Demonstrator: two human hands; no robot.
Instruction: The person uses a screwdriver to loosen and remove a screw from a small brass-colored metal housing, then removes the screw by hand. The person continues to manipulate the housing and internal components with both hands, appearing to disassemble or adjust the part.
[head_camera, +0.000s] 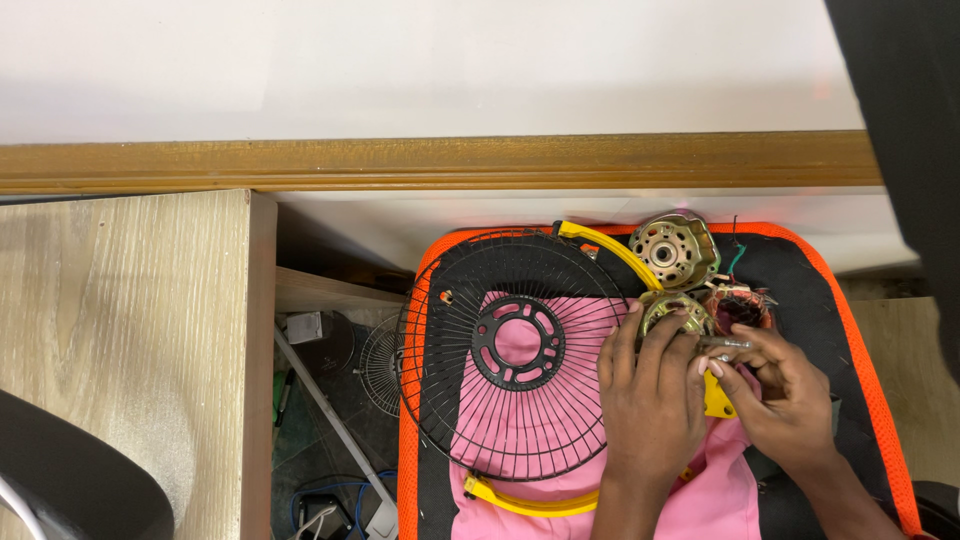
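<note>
Left hand (650, 385) presses fingers on brass-coloured round metal motor casing (675, 312); right hand (785, 395) pinches small grey metal shaft (728, 344). Black wire fan guard (515, 355) already off; second casing half (677, 250) lies apart.

left hand (650, 390) curled, right hand (780, 395) pinching — touching

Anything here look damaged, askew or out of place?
Nothing looks broken, but a fan lies in pieces: the black wire guard flat on the mat, a motor housing apart behind the hands, and a yellow rim ring poking from under the guard.
</note>
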